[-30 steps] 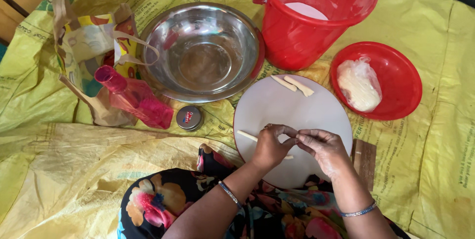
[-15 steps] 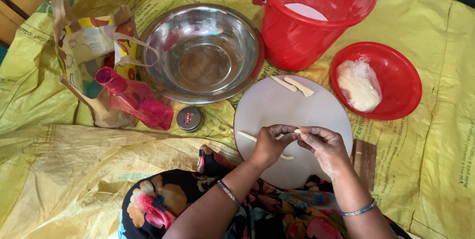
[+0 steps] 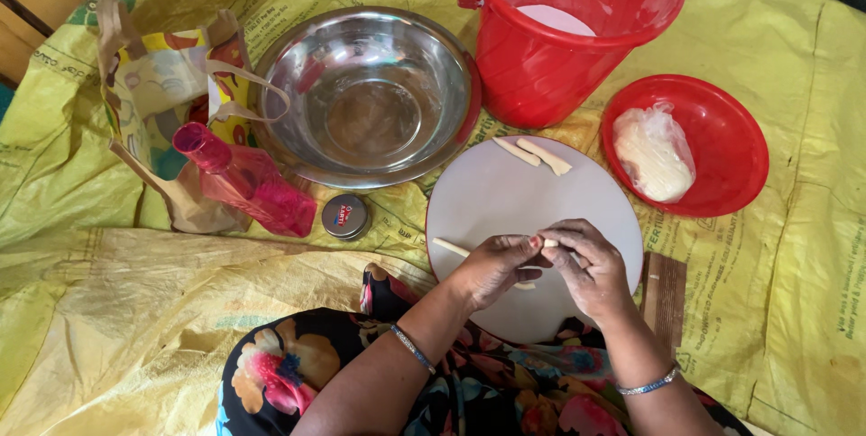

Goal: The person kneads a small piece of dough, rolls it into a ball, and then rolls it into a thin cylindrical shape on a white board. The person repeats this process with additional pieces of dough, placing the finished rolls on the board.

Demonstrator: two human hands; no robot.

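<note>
My left hand (image 3: 492,266) and my right hand (image 3: 586,266) meet over a round white board (image 3: 505,192), fingertips pinched together on a small piece of pale dough (image 3: 549,243). A thin dough strip (image 3: 449,247) lies on the board just left of my left hand. Two more dough sticks (image 3: 532,153) rest at the board's far edge. A red bowl (image 3: 731,143) to the right holds a lump of dough in clear plastic (image 3: 654,153).
A steel bowl (image 3: 370,98) sits beyond the board on the left, a red bucket (image 3: 577,26) with white powder behind it. A pink bottle (image 3: 245,179), a small round tin (image 3: 345,216) and a paper bag (image 3: 149,93) lie on the yellow sheet (image 3: 108,310).
My hands have stayed over the board's near part; the fingers have shifted slightly while working the dough piece between them.
</note>
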